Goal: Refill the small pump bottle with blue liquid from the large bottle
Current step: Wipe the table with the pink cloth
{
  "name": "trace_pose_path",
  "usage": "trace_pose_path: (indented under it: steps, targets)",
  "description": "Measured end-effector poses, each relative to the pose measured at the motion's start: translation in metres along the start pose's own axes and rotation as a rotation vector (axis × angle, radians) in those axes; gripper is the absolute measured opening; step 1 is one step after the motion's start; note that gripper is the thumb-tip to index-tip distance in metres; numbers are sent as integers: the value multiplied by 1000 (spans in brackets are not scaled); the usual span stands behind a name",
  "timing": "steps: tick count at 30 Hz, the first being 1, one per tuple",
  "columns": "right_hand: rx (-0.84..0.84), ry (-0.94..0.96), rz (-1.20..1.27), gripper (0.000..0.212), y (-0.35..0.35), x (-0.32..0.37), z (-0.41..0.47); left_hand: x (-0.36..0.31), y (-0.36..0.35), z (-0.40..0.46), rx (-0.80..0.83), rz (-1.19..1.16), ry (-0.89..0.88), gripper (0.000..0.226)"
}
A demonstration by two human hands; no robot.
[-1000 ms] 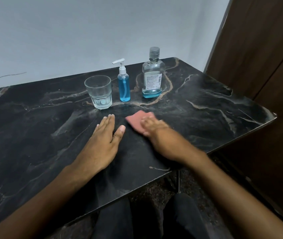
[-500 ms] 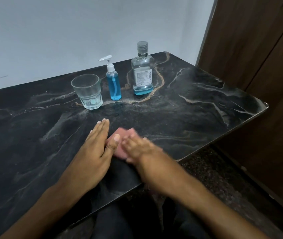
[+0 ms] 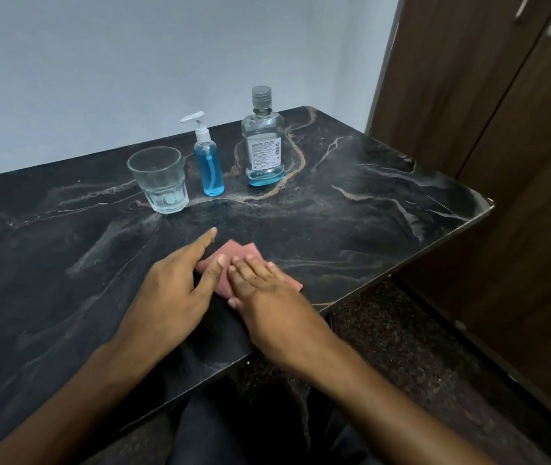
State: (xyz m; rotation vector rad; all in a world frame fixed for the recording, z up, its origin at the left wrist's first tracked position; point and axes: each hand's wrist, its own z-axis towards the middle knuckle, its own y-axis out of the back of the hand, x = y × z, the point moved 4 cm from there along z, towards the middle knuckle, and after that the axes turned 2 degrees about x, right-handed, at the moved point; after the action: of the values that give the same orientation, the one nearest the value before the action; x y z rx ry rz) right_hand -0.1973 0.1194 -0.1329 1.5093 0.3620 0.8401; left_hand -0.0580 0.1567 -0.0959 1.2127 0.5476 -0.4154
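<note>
The small pump bottle (image 3: 209,162) stands upright at the back of the black marble table (image 3: 351,209), nearly full of blue liquid, white pump on top. To its right stands the large clear bottle (image 3: 262,142), capped, with only a thin layer of blue liquid at its bottom. A folded pink cloth (image 3: 233,260) lies near the table's front edge. My right hand (image 3: 260,290) lies flat on the cloth, fingers spread. My left hand (image 3: 180,283) rests beside it, its thumb touching the cloth's left edge, fingers extended.
An empty drinking glass (image 3: 160,179) stands left of the pump bottle. A pale wall runs behind the table. Brown wooden cupboard doors (image 3: 489,129) stand close on the right. The table's front edge runs diagonally just below my hands.
My right hand slid the pink cloth leftward and toward me, against my left hand. The left hand has turned slightly, with its thumb now on the cloth. The bottles and glass stayed put.
</note>
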Motion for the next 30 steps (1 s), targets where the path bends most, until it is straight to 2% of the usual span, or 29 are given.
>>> trace_pose_path:
  steps: [1,3,7,10,12,14,19,22,24,28,30]
  targets:
    - [49,28,60,53,1,-2,3,3,4,-1,-12,5,8,52]
    - [60,-47,141,48,13,-29,14,11,13,-3,-29,30,29,50]
    - [-97,-414,61,37,55,-134,31,31,26,-10,-48,37,126,48]
    - [-146,-569,-4,38,69,-171,34,43,30,-14,-64,11,169,49]
    - [-159,-555,-44,38,64,-150,35,47,32,-16,-66,-6,192,49]
    - [-139,-445,-32,38,50,-101,36,48,32,-17,-50,-16,214,50]
    - [2,57,54,54,-6,58,33,43,35,-20,-43,-77,201,49]
    - [183,231,47,62,-35,97,32,46,46,-30,-92,-113,178,51]
    - [264,181,-28,60,-35,76,42,54,54,-36,-117,-114,189,52]
    - [7,-164,-13,49,5,-8,49,67,59,-42,-113,-90,224,52]
    - [7,-255,-129,51,13,-23,47,69,56,-41,-100,-100,244,52]
